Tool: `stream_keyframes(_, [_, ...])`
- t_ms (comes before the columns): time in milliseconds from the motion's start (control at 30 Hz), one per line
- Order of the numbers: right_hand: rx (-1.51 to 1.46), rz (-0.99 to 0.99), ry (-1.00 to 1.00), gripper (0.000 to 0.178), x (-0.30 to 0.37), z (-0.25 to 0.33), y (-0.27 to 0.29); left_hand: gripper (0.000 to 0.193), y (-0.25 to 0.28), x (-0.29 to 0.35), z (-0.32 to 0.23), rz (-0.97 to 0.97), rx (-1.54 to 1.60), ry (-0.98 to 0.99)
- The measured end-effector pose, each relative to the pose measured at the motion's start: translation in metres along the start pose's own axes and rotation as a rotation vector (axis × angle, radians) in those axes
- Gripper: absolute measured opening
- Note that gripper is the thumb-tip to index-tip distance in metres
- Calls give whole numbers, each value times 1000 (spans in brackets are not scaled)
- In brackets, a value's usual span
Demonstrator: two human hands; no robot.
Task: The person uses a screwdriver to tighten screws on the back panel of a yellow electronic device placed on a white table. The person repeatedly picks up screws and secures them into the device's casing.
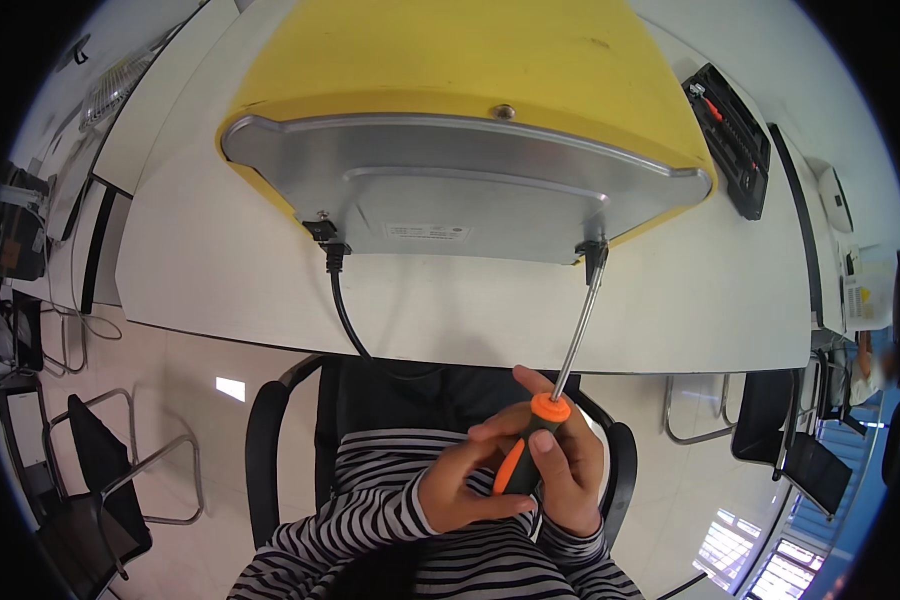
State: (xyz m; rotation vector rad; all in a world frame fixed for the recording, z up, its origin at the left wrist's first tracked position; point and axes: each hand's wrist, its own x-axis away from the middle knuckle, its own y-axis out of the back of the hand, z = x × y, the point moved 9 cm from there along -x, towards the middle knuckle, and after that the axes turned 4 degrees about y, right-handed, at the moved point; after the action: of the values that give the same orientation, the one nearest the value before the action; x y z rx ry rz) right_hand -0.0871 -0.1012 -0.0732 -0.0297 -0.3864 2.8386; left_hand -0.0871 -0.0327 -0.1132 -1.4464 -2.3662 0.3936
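Observation:
A screwdriver with an orange and dark green handle [515, 468] is in my right hand [572, 470], whose thumb lies along the handle. Its long metal shaft [577, 338] slants up to a black fitting [592, 260] at the right lower corner of a grey metal panel [420, 205]. Around the handle's lower end, my left hand [460, 490] curls loosely, fingers on one side and thumb on the other. The panel is the end face of a large yellow housing [450, 60] lying on the white table. The screwdriver's tip is hard to make out against the black fitting.
From the panel's left corner a black power cord [342, 310] runs over the edge of the white table [220, 290]. An open black tool case [735, 150] rests at the far right. Black chairs stand left [100, 490] and right [770, 420]. A small screw [503, 112] sits on the housing.

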Motion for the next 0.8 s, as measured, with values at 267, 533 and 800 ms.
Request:
stream_keyframes(267, [-264, 207, -84, 52, -2, -9, -12, 44, -17, 11, 9, 369, 699, 176])
stream_keyframes(533, [309, 65, 40, 48, 1, -1, -1, 53, -1, 4, -3, -6, 210, 62])
stream_keyframes(800, [-168, 205, -40, 47, -6, -5, -15, 32, -17, 6, 2, 250, 531, 159])
